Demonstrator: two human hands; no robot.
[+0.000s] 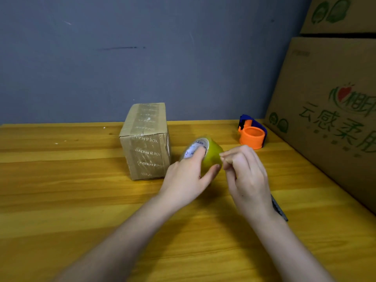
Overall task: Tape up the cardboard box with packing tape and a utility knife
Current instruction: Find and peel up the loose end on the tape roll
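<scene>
From my head view, my left hand [188, 171] grips the roll of packing tape [211, 154], a finger tucked into its core and the thumb under the yellow-green outer wrap, the roll held up off the table [61, 180]. My right hand [247, 171] is just beside the roll's right edge, fingers curled tight and pinching at the tape's surface; whether a loose end is caught there I cannot tell. The cardboard box [145, 141] stands just left of the roll, already striped with printed tape, near the table's back edge against the grey wall [142, 47]. An orange and blue tape dispenser [252, 132] sits back right, close to the big printed cartons [325, 119] lining the right edge. A dark utility knife [279, 208] peeks out from under my right wrist. Broad bare wood lies to the left and in front of me.
</scene>
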